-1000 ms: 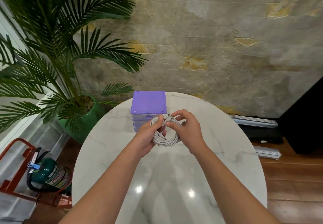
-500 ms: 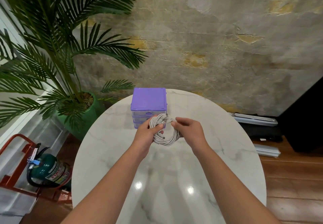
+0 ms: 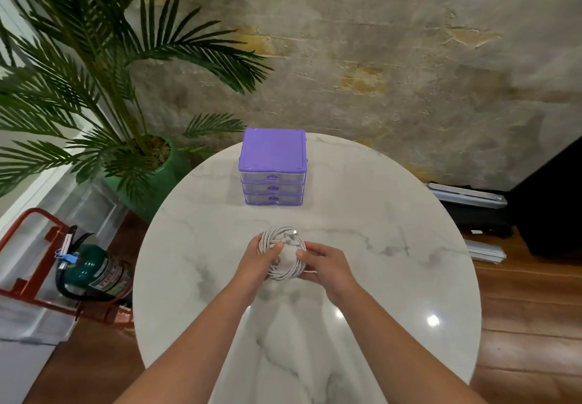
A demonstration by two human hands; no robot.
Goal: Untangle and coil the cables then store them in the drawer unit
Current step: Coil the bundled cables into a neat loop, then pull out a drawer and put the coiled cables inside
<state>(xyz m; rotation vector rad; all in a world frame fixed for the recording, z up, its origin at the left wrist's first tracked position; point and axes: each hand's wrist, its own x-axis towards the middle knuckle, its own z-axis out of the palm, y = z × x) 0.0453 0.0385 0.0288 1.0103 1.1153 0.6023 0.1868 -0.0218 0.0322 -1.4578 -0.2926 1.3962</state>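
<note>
Sitting coiled into a neat white ring, the cable (image 3: 282, 254) is now held lower and nearer the person than a moment ago, just above the table (image 3: 393, 277). The left hand (image 3: 259, 260) and right hand (image 3: 326, 262) both grip its sides. The drawer unit (image 3: 272, 167) stands well apart, all drawers closed, so storing likely comes next.

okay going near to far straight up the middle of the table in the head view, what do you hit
Left hand and right hand gripping the coiled white cable → bare marble tabletop → purple three-drawer unit → weathered wall.
</note>
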